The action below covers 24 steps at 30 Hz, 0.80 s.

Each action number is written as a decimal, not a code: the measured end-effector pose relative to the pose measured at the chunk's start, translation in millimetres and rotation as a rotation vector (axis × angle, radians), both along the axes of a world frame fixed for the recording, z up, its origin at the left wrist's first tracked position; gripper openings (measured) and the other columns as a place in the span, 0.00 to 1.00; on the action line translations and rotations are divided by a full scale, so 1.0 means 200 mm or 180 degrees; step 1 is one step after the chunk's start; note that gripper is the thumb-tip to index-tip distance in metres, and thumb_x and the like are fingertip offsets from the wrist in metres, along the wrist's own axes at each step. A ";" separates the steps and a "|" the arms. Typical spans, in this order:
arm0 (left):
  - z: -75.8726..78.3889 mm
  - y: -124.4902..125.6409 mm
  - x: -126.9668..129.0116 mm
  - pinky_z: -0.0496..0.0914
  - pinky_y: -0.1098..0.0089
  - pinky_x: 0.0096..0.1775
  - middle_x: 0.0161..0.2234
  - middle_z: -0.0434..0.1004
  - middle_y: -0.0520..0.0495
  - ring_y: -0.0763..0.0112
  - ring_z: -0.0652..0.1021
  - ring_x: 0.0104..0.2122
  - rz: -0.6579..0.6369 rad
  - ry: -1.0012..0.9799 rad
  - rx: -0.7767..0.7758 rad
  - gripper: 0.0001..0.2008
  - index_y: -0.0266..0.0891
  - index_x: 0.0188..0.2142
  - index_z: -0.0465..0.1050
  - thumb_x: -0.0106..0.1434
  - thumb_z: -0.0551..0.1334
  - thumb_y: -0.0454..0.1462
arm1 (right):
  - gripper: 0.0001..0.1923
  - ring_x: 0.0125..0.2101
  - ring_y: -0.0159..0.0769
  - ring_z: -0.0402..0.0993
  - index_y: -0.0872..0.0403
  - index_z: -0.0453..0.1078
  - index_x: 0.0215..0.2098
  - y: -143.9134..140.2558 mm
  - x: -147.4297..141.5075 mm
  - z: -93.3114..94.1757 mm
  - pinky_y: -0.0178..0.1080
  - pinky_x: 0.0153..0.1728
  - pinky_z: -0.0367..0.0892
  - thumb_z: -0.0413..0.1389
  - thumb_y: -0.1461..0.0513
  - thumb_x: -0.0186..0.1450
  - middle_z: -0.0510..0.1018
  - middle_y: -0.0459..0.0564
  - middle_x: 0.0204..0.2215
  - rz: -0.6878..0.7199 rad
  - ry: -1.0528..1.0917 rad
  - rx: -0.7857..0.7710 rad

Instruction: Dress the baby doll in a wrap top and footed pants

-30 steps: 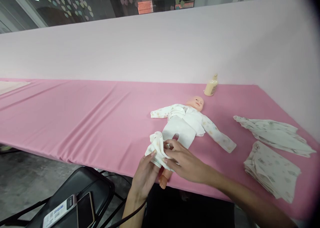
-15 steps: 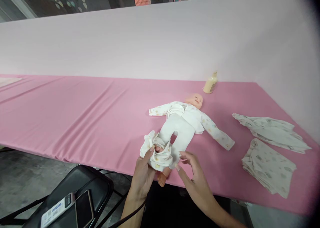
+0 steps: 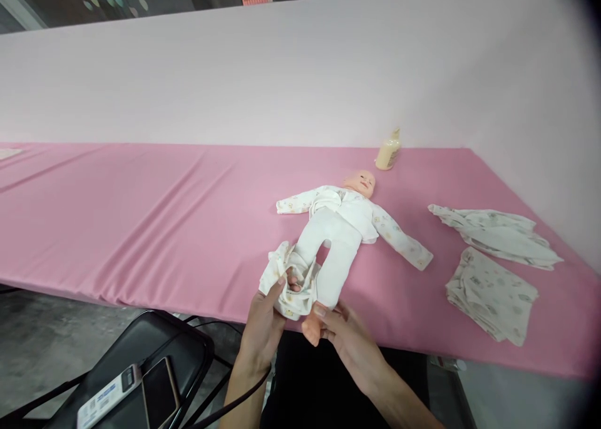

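Note:
A baby doll point(image 3: 362, 183) lies on its back on the pink-covered table, head away from me, in a long-sleeved printed top and white leggings point(image 3: 339, 260). My left hand point(image 3: 263, 324) is closed on a bunched white printed baby garment point(image 3: 277, 267), gathered around the doll's foot on the left side, whose toes show in the opening. At the table's front edge, my right hand point(image 3: 353, 343) grips the doll's other leg at the ankle, thumb on top. The bare foot point(image 3: 311, 330) sticks out beyond the edge. Some of the right fingers are hidden beneath the leg.
A pump bottle point(image 3: 388, 152) stands beyond the doll's head. Folded printed cloths point(image 3: 493, 296) and a loosely folded garment point(image 3: 500, 233) lie at the right. Below left, a black chair point(image 3: 188, 347) bears a phone point(image 3: 160, 392) and a white device point(image 3: 107, 399). A white wall backs the table point(image 3: 141, 228).
My right hand has moved left and closed on the doll's ankle. The foot on that side now shows more fully. The left hand keeps its hold on the bunched garment.

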State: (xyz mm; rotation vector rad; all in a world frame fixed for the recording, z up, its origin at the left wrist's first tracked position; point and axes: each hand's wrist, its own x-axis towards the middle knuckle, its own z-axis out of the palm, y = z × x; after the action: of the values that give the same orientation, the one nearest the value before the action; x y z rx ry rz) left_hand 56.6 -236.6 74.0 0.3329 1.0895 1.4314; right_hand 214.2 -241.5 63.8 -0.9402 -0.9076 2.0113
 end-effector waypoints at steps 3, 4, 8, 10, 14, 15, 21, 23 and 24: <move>0.00 -0.06 0.02 0.72 0.70 0.40 0.38 0.80 0.41 0.65 0.79 0.38 -0.0284 0.0301 -0.0140 0.18 0.32 0.45 0.77 0.57 0.70 0.41 | 0.19 0.42 0.43 0.75 0.52 0.72 0.46 0.00 0.03 0.02 0.46 0.47 0.69 0.61 0.49 0.63 0.78 0.53 0.41 -0.0379 0.0139 -0.0211; 0.00 -0.08 0.03 0.72 0.69 0.41 0.40 0.81 0.41 0.64 0.79 0.39 -0.0378 0.0372 -0.0146 0.19 0.33 0.46 0.77 0.57 0.70 0.40 | 0.19 0.44 0.43 0.74 0.52 0.72 0.47 0.01 0.03 0.02 0.46 0.48 0.69 0.61 0.50 0.63 0.78 0.53 0.43 -0.0486 0.0189 -0.0234; -0.01 -0.14 0.05 0.70 0.66 0.50 0.48 0.80 0.42 0.62 0.79 0.46 -0.0424 0.0363 -0.0053 0.23 0.39 0.54 0.74 0.59 0.69 0.39 | 0.20 0.43 0.43 0.75 0.52 0.70 0.47 0.06 0.02 0.04 0.46 0.48 0.70 0.62 0.51 0.61 0.77 0.53 0.43 -0.0675 0.0217 -0.0239; -0.02 -0.15 0.06 0.70 0.66 0.51 0.49 0.79 0.43 0.63 0.79 0.46 -0.0323 0.0287 -0.0028 0.24 0.40 0.56 0.73 0.60 0.68 0.39 | 0.22 0.42 0.41 0.75 0.52 0.68 0.49 0.09 0.01 0.04 0.46 0.47 0.70 0.62 0.51 0.61 0.77 0.52 0.42 -0.0606 0.0172 -0.0302; -0.01 -0.15 0.04 0.72 0.66 0.48 0.48 0.80 0.41 0.62 0.80 0.43 -0.0265 0.0119 -0.0106 0.25 0.38 0.57 0.72 0.60 0.68 0.39 | 0.24 0.49 0.43 0.73 0.51 0.67 0.52 0.12 -0.03 0.04 0.46 0.52 0.69 0.63 0.54 0.61 0.75 0.52 0.50 -0.0615 0.0179 -0.0265; 0.00 -0.16 0.04 0.72 0.66 0.48 0.48 0.80 0.40 0.62 0.80 0.43 -0.0267 0.0058 -0.0146 0.26 0.38 0.57 0.72 0.59 0.69 0.39 | 0.24 0.51 0.43 0.72 0.51 0.67 0.52 0.13 -0.03 0.03 0.46 0.52 0.69 0.64 0.55 0.60 0.74 0.52 0.51 -0.0642 0.0156 -0.0225; 0.03 -0.20 -0.01 0.74 0.63 0.48 0.47 0.80 0.40 0.59 0.81 0.44 -0.0260 -0.0082 -0.0331 0.28 0.38 0.59 0.70 0.59 0.69 0.37 | 0.24 0.53 0.44 0.71 0.51 0.67 0.52 0.15 -0.07 -0.02 0.48 0.55 0.67 0.64 0.54 0.61 0.74 0.52 0.51 -0.0857 0.0045 -0.0051; 0.04 -0.22 -0.02 0.74 0.62 0.49 0.48 0.79 0.39 0.57 0.80 0.46 -0.0312 -0.0105 -0.0364 0.27 0.37 0.59 0.70 0.60 0.68 0.37 | 0.24 0.53 0.44 0.71 0.51 0.67 0.53 0.15 -0.08 -0.05 0.48 0.55 0.67 0.64 0.54 0.61 0.75 0.52 0.51 -0.0964 -0.0023 -0.0006; 0.05 -0.23 -0.02 0.74 0.62 0.49 0.49 0.79 0.38 0.57 0.80 0.46 -0.0328 -0.0115 -0.0370 0.27 0.37 0.59 0.70 0.60 0.68 0.37 | 0.24 0.53 0.43 0.71 0.51 0.67 0.52 0.14 -0.09 -0.06 0.47 0.55 0.67 0.64 0.54 0.61 0.75 0.52 0.51 -0.1009 -0.0079 0.0020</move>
State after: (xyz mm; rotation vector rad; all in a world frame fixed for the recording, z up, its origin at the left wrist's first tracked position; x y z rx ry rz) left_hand 51.8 -282.4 84.5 0.2751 1.1056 1.2730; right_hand 196.3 -212.8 52.0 -1.0370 -0.7258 1.7298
